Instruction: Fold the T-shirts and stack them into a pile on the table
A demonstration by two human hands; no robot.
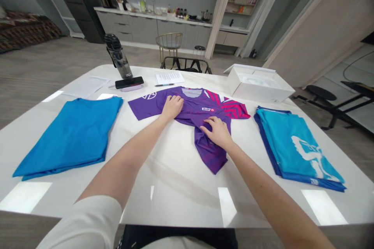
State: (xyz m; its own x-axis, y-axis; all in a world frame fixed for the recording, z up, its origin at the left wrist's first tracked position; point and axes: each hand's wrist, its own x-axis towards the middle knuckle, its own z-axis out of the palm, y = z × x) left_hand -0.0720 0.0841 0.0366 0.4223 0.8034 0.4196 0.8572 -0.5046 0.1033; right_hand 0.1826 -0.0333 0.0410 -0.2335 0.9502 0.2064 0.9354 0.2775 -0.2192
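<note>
L hand (173, 107) palm-down on purple short-sleeved fabric jersey (191, 112), can't tell if pinching. R hand (218, 132) spread wide on bunched lower part. Jersey under both: prob. light, v. soft, slippery; best held @ shoulders.

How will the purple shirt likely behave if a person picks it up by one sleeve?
The purple shirt would probably hang limp, as its lower part lies folded and bunched by the right hand. The cloth looks thin, so it is likely light. On the glossy table, it might slide easily.
</note>
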